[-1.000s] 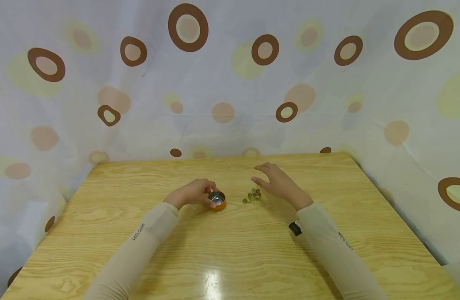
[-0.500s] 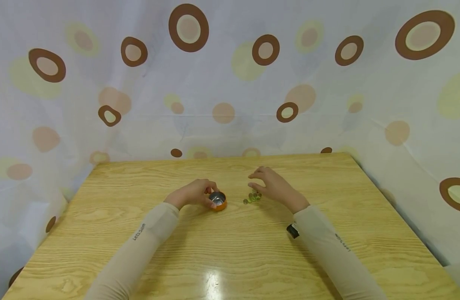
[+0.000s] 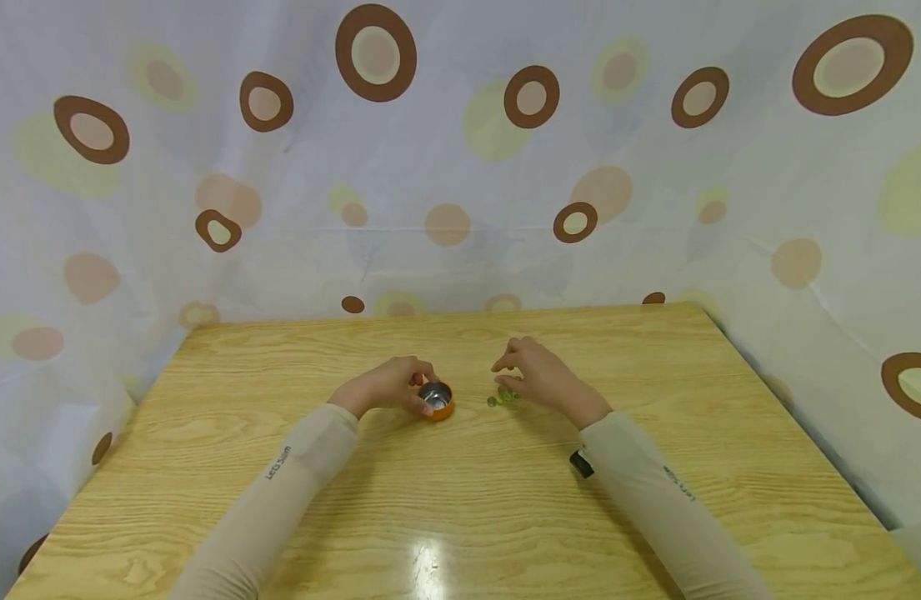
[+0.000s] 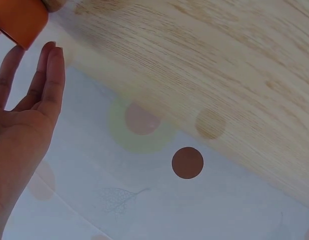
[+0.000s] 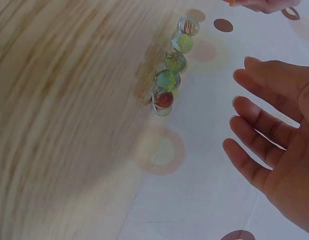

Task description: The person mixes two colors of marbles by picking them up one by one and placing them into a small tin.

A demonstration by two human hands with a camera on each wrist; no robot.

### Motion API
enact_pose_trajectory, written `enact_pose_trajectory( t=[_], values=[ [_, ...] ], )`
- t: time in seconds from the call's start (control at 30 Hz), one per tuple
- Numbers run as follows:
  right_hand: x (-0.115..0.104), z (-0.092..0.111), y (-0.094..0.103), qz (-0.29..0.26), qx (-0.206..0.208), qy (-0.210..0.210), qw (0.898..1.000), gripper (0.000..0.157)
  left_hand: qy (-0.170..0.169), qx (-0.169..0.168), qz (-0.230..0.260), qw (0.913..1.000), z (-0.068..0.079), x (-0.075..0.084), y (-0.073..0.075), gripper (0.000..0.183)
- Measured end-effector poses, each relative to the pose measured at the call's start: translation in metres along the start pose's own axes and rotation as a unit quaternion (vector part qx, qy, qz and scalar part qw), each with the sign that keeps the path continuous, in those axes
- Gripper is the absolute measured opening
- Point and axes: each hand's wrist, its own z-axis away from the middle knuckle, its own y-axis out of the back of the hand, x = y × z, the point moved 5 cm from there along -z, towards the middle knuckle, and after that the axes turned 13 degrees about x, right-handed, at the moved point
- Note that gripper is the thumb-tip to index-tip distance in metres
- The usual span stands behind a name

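A small orange cup (image 3: 443, 412) with a shiny metal inside stands on the table. My left hand (image 3: 385, 387) grips it by the rim, thumb near side and fingers at the far side. In the left wrist view, the cup's orange wall (image 4: 22, 20) shows by the fingertips. To the right lie several clear glass marbles (image 3: 492, 402), partly hidden under my right hand (image 3: 543, 379). The right wrist view shows the marbles (image 5: 167, 80) in a row, green and red swirls inside. There my right hand's fingers (image 5: 249, 162) are loosely bent, apart from the marbles and holding nothing.
The wooden table (image 3: 460, 500) reaches to a patterned cloth (image 3: 445, 150) hanging behind and at the sides. A small black object (image 3: 581, 463) sits by the right sleeve cuff.
My right hand has come slightly left and lower over the marbles, its thumb and fingers closer together. The left hand and the cup have stayed in place.
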Motion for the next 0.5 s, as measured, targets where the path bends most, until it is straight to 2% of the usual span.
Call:
enact_pose_trajectory(
  t=[0.5],
  values=[
    [-0.0069, -0.0003, -0.0103, 0.030, -0.023, 0.024, 0.999, 0.015, -0.007, -0.003, -0.011, 0.9999, -0.0005, 0.0003, 0.0005, 0.040]
  ],
)
